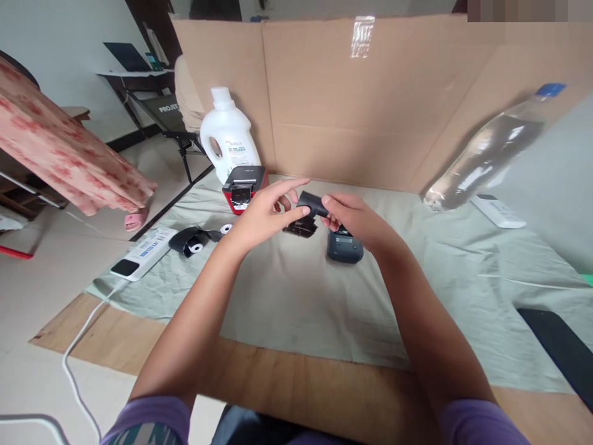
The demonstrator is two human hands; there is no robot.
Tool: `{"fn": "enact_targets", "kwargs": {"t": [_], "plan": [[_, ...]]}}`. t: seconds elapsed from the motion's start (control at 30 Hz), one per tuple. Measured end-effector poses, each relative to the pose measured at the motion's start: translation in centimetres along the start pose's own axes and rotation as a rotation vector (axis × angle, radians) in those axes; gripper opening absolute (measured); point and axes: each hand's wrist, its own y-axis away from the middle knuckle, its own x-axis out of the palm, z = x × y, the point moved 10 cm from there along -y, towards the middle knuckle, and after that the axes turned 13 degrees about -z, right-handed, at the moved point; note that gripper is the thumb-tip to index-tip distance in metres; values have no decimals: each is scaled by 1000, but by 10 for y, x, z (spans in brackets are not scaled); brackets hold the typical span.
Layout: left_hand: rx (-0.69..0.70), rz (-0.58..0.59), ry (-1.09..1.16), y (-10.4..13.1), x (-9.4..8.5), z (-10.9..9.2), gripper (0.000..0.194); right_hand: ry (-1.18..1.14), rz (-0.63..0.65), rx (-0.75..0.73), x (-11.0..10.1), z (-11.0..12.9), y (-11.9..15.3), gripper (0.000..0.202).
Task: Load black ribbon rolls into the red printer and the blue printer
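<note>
A small black roll is held between my two hands above the cloth. My left hand has its thumb and a bent finger at the roll's left end, while its index finger stretches out over the top. At the right end, my right hand pinches the roll between thumb and fingers. A loose, shiny dark strip shows below the roll; where it joins is hidden. Just under my right hand lies a dark handheld device. A red and black label printer stands beyond my left hand, with dark film at its front.
Left on the cloth are black rolls with white cores and a white power strip. A white jug stands behind the printer. A cardboard panel closes the back. To the right are a bottle, a white device and a phone.
</note>
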Motion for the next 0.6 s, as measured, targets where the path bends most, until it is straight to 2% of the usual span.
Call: {"fn": "enact_targets", "kwargs": {"t": [0.13, 0.27, 0.33, 0.47, 0.57, 0.6], "plan": [[1, 80, -39, 12, 2, 6, 41, -22, 66, 32, 15, -5, 4, 41], [-160, 0, 27, 45, -2, 25, 37, 92, 110, -23, 33, -3, 8, 33], [-275, -51, 135, 66, -2, 40, 36, 184, 136, -104, 46, 4, 13, 24], [-454, -151, 480, 101, 9, 65, 36, 280, 240, -245, 77, 21, 19, 20], [-563, -314, 632, 119, 18, 82, 37, 354, 118, -374, 84, 43, 6, 14], [-594, -331, 636, 124, 25, 86, 37, 364, 63, -421, 87, 54, 0, 14]]}}
